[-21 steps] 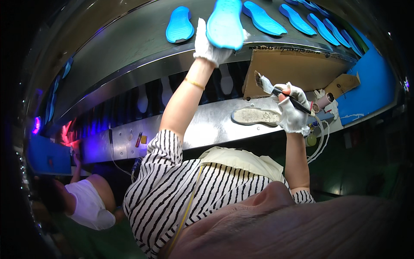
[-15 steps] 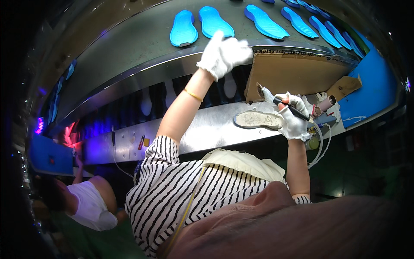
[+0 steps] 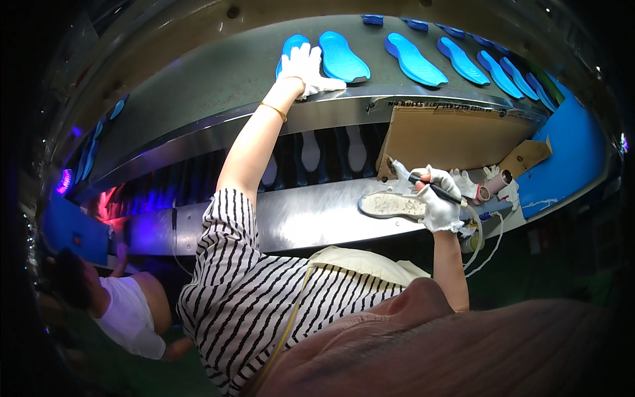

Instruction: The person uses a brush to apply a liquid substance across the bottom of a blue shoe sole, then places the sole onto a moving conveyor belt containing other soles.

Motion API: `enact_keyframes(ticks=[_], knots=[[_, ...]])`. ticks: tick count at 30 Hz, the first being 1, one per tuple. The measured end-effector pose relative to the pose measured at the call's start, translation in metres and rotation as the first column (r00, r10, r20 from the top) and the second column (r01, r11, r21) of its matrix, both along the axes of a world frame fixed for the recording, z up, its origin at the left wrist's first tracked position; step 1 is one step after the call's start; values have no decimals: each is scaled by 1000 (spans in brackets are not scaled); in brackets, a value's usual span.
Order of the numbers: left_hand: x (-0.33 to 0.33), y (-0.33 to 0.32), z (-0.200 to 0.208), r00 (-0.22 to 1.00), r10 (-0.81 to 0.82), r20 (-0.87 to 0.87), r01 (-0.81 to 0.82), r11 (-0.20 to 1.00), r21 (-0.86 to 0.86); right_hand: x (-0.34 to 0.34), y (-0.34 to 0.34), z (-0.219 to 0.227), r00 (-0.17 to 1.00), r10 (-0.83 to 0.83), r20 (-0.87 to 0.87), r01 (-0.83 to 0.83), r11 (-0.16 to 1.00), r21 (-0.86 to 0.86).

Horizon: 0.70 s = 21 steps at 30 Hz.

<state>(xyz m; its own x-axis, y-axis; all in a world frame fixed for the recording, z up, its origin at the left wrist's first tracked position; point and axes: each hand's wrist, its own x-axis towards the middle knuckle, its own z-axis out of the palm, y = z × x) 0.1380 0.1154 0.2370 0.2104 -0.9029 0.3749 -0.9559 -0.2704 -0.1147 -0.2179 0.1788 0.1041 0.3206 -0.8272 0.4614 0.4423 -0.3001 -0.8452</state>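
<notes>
My left hand (image 3: 305, 71), in a white glove, reaches onto the dark upper belt with its fingers spread. It covers much of a blue shoe sole (image 3: 295, 43); whether it grips the sole's edge is hidden. A second blue shoe sole (image 3: 344, 58) lies just right of my fingers. My gloved right hand (image 3: 442, 202) is closed round a brush (image 3: 415, 177) with a black handle and a pale hose at its end; the bristles point up and left. Below that hand a grey-white sole with a dark rim (image 3: 390, 205) lies on the metal ledge, partly hidden by it.
More blue soles (image 3: 417, 61) lie along the belt (image 3: 218, 76). A cardboard sheet (image 3: 450, 135) leans against the belt's front. Under it, dark-rimmed soles (image 3: 309, 152) stand on a lower level. Spools (image 3: 504, 177) and spare gloves crowd the right end. Another person (image 3: 126, 308) works at far left.
My left hand has moved left and settled over the leftmost blue sole of the pair, fingers spreading. The right hand keeps the brush beside the grey-white sole. The view has tilted slightly.
</notes>
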Motion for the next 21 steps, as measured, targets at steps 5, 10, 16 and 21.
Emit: enact_keyframes(ticks=[5,10,16,21], knots=[[10,-18,-1,992,29,-121,-5,982,189,-8,-2,-8,995,-66,-75,67,998,17],[3,-12,0,994,-7,-105,24,985,170,-10,2,-7,997,-64,-31,66,996,68],[38,22,14,947,-304,-102,295,951,-96,-12,0,-15,989,-137,-50,139,990,35],[51,53,-14,939,-341,-37,339,939,-58,-5,-1,-13,997,-67,-28,68,995,67]])
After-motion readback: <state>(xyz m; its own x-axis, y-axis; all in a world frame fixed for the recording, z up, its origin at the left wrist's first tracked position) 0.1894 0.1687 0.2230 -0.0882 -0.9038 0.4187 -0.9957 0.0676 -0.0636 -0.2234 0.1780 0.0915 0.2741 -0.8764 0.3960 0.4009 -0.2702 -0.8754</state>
